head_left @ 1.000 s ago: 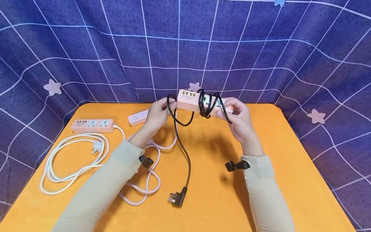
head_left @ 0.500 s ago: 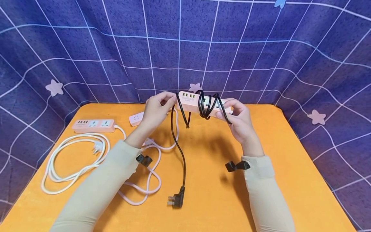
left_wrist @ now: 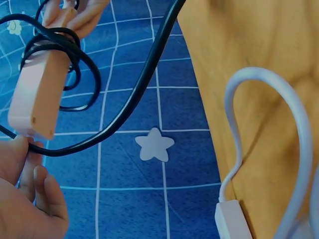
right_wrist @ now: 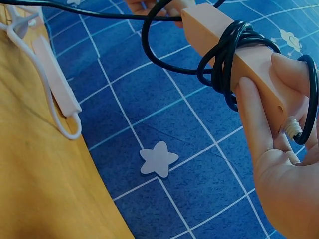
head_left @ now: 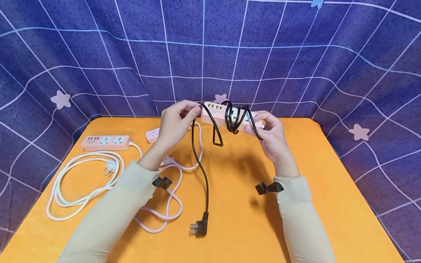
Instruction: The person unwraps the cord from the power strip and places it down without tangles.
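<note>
Above the table, my right hand (head_left: 272,135) grips the right end of a pink power strip (head_left: 213,116), thumb on top and fingers below. Several turns of its black cord (right_wrist: 228,59) wrap the strip's middle and right part. Beside the strip's left end, my left hand (head_left: 175,122) pinches the cord between thumb and finger. In the left wrist view the pinched cord (left_wrist: 75,148) runs just past the strip's end. From the left hand the cord hangs down to a black plug (head_left: 201,227) with metal prongs. A slack loop hangs below the strip.
A second pink power strip (head_left: 105,143) lies at the left with its white cord (head_left: 60,199) coiled in front. Another pale pink strip (head_left: 152,135) with a pink cord (head_left: 177,199) lies partly behind my left arm. A blue curtain (head_left: 204,65) rises behind the orange table (head_left: 243,219).
My left hand has slid slightly left and drawn the cord to the strip's left end. The loop has changed shape, and the plug has shifted a little left. The right hand stays in place.
</note>
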{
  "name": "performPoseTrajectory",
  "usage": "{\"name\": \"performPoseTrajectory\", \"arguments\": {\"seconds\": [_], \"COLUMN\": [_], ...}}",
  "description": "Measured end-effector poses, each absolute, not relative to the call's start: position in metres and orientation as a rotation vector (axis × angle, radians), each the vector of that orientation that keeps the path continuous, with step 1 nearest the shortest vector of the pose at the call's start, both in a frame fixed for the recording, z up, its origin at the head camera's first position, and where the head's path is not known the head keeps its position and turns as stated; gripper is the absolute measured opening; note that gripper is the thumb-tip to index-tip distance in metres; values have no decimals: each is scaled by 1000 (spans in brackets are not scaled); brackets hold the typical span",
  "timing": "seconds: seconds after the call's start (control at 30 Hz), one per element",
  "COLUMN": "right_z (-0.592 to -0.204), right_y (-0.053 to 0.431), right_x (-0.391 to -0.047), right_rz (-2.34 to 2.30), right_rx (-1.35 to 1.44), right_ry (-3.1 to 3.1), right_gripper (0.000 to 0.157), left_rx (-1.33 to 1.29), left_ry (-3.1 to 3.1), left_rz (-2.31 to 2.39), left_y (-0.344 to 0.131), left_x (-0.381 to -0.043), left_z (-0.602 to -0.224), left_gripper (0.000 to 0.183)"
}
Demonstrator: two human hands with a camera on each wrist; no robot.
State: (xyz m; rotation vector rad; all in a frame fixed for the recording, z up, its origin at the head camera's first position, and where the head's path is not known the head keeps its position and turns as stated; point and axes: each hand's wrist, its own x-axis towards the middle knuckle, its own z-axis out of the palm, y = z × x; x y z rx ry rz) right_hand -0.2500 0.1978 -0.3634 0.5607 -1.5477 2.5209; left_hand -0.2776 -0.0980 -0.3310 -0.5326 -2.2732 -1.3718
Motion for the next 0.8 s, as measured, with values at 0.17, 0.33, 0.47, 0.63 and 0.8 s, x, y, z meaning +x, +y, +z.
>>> {"name": "performPoseTrajectory", "arguments": {"seconds": [0.17,0.33,0.47,0.63,0.8], "right_z": [-363,-363,-362,-362,-361], "right_y": [199,199,199,199,199], "right_x": [-250,-250,-250,-251,-251], "right_rz": [2518,2504,2508,2508,2516], "right_rx": [554,526,511,481,459], "right_ry": [-1532,-1527,-1522,-1513,-1496], "right_gripper": [42,43,42,40,41], "left_rx": [-596,-617,-621,-628,-662], "left_ry": [-2235,-2217,-2200,-2191,-2203], "left_rz": [-1357,-1316,-1290,-1260,-1227], "left_y": [-97,-95,-96,-95,-92], "left_x": [-271,-266,-262,-255,-245], "left_z": [-325,-320,-318,-317,-317], "left_gripper": [15,13,12,12,12]}}
